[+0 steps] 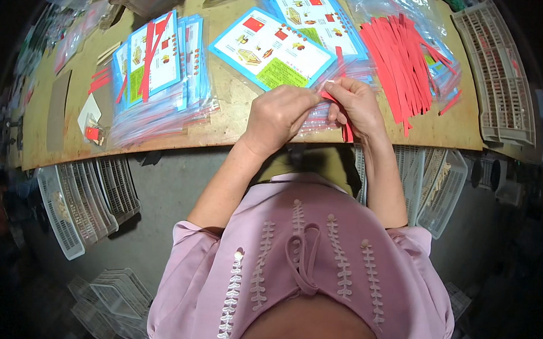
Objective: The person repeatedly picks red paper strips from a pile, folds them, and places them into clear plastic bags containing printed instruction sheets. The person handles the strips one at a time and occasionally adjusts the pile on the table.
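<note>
Left hand (280,112) and right hand (358,105) both pinched shut on one red paper strip (347,131) over a clear plastic bag (315,118) at the tabletop (237,116) front edge. Fingertips hidden behind knuckles; bag contents hard to make out.

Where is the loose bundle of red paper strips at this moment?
In the head view, the red paper strips lie fanned out on the wooden table at the person's upper right, just beyond the right hand and left of the grey plastic tray.

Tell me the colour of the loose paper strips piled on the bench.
Red, seen in the head view: the paper strips lie fanned out beyond the right hand.
</note>
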A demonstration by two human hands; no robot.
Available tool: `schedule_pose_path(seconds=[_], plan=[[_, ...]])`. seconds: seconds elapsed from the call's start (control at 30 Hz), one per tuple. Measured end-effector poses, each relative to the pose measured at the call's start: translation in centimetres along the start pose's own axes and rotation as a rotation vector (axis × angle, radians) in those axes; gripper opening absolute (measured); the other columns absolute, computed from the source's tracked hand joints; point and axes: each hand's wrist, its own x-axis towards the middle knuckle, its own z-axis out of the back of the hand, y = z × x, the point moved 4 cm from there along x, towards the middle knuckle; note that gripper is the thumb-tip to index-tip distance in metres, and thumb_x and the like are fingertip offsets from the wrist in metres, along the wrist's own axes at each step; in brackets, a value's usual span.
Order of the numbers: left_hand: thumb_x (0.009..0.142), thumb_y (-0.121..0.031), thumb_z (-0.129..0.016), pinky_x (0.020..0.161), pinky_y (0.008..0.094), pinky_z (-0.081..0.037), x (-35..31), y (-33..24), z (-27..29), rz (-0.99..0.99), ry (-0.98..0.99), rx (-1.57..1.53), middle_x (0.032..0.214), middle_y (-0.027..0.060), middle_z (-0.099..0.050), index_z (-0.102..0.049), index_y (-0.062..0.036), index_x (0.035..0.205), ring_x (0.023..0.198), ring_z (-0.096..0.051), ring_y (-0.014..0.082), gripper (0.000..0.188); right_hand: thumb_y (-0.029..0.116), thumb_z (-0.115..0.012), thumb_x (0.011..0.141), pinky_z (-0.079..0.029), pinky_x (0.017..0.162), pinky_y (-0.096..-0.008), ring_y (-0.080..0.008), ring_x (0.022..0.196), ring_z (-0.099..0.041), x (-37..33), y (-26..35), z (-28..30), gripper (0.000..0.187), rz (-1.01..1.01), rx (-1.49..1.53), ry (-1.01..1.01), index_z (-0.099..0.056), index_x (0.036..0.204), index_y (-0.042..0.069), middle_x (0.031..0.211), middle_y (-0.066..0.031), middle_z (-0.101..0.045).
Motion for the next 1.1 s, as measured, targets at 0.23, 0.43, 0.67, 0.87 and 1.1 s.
schedule_pose_path(seconds=[0.23,0.43,0.67,0.87,1.1], plan=[[0.078,-0.017,-0.074,0.068,0.0381,-0.053,0.8,0.8,-0.3,0.388,0.08,-0.147,0.079,0.011,-0.067,-0.068,-0.0053,0.096,0.075,-0.067,0.0278,0.023,0.016,-0.067,0.093,-0.032,0.035,-0.0172,-0.003,0.042,-0.051,-0.4,-0.2,-1.3,0.012,0.171,0.019,-0.067,-0.064,0.085,0.007,0.06,0.0008,-0.06],[0.084,-0.011,-0.068,0.06,0.0323,-0.051,0.3,1.6,-0.5,0.52,0.059,-0.09,0.075,0.0127,-0.064,-0.064,-0.0016,0.09,0.066,-0.065,0.0228,0.012,0.013,-0.069,0.091,-0.038,0.038,-0.0194,-0.0047,0.045,-0.054,-0.4,0.0,-1.2,0.013,0.185,-0.043,-0.046,-0.065,0.083,0.003,0.065,0.0,-0.061],[0.089,-0.002,-0.06,0.058,0.0329,-0.047,1.4,2.9,3.4,0.533,-0.415,-0.062,0.078,0.0118,-0.06,-0.062,-0.0039,0.094,0.064,-0.059,0.0203,0.006,0.011,-0.069,0.091,-0.041,0.04,-0.0229,-0.0065,0.045,-0.055,-0.7,0.0,-1.1,0.013,0.21,-0.067,-0.078,-0.064,0.083,0.002,0.063,-0.0005,-0.059],[0.085,-0.002,-0.063,0.061,0.0353,-0.049,1.6,1.8,2.8,0.441,-0.314,0.06,0.081,0.0109,-0.06,-0.065,-0.0036,0.093,0.066,-0.06,0.0254,0.009,0.006,-0.067,0.091,-0.042,0.042,-0.023,-0.0065,0.048,-0.053,-1.6,0.5,-1.2,0.025,0.268,-0.085,-0.11,-0.059,0.113,-0.001,0.071,-0.0025,-0.059],[0.086,-0.006,-0.062,0.064,0.0383,-0.05,-0.4,3.9,0.9,0.562,-0.154,0.058,0.082,0.0147,-0.064,-0.066,-0.0022,0.095,0.071,-0.064,0.0299,0.01,-0.002,-0.059,0.092,-0.045,0.046,-0.0226,-0.0065,0.055,-0.054,-4.5,1.3,1.1,0.059,0.484,-0.132,-0.218,-0.033,0.145,0.002,0.094,-0.0076,-0.062]])
